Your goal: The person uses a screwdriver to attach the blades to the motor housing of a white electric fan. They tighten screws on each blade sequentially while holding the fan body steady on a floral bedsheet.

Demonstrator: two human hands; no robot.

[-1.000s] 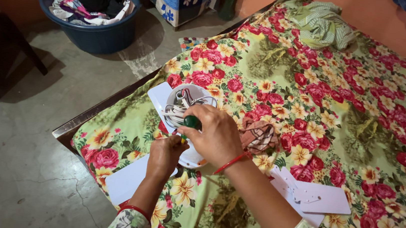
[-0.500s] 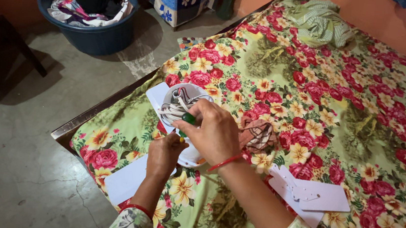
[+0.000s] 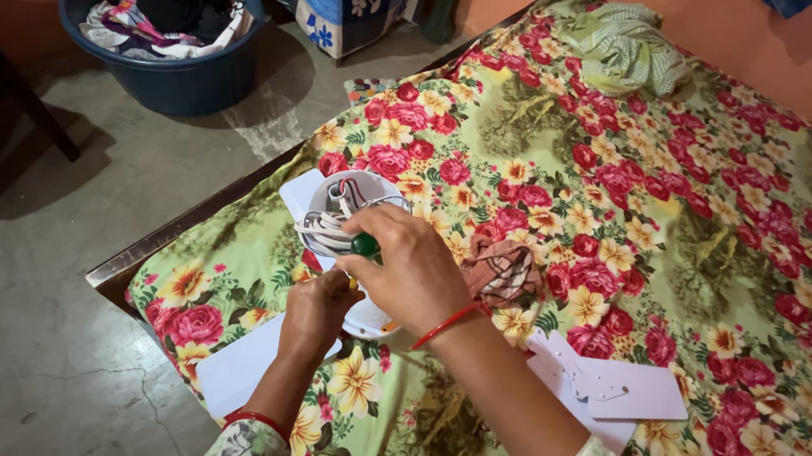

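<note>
My right hand (image 3: 412, 269) grips the green handle of a screwdriver (image 3: 364, 246), held upright over a white round fan housing (image 3: 349, 197) with a coil of white cable inside. My left hand (image 3: 315, 311) is closed just below, on the housing's near part beside the screwdriver's yellow shaft; what it pinches is hidden. The housing lies on a bed covered with a floral sheet (image 3: 649, 213). A white fan blade (image 3: 304, 192) sticks out behind the housing.
More white fan blades (image 3: 611, 385) lie at my right, another white blade (image 3: 235, 371) at the bed's near edge. A crumpled brown cloth (image 3: 502, 268) sits beside my right hand. On the floor stands a blue tub of clothes (image 3: 170, 32). A green checked cloth (image 3: 626, 45) lies far back.
My right hand has turned slightly on the screwdriver handle. The view has drifted, so everything sits a little further left and up.
</note>
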